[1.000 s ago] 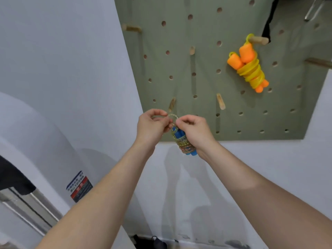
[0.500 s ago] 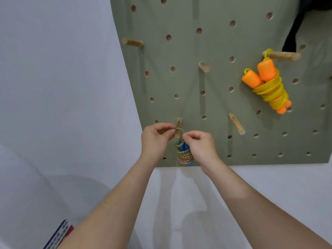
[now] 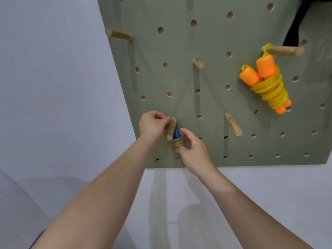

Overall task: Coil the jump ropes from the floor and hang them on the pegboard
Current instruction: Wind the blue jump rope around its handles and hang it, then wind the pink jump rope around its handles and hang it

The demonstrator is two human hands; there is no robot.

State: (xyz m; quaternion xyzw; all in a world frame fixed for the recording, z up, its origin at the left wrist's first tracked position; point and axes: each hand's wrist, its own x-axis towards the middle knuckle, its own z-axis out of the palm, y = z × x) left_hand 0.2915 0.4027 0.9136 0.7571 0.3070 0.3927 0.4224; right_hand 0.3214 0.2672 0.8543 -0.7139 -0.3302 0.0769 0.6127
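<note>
Head view: pegboard [image 3: 215, 33] is seen from below, w/ wooden pegs sticking out. Blue jump rope [image 3: 177, 143], coiled into a short bundle w/ a blue handle tip showing at the top, is found at the lower-left peg [image 3: 171, 129], hanging right under it. Bundle's long axis runs approx. vertical along the board, while the peg points out and down toward the camera.

Left hand [image 3: 152, 124] is placed up-left of the bundle, at the peg's root. Its fingers are curled and a pinch is made there, judged to be on the rope's top loop, tho the loop itself is too small to be made out. Right hand [image 3: 195, 151] is held just down-right of the bundle, fingers relaxed in a loose cup, nothing gripped; whether the bundle is touched can't be told.

So the bundle lies betw. both hands: left hand nearer the loop, right hand nearer the coil body. Whether the loop is fully seated over the peg can't be confirmed. Next move is judged to turn on that: loop to be slid along the peg axis toward the board, then let go by the left hand, w/ the right hand as a catch below. Risk: loop slipping off the down-tilted peg tip.

Orange jump rope [image 3: 267, 83] is already hung on the upper-right peg [image 3: 283, 50], well apart.
</note>
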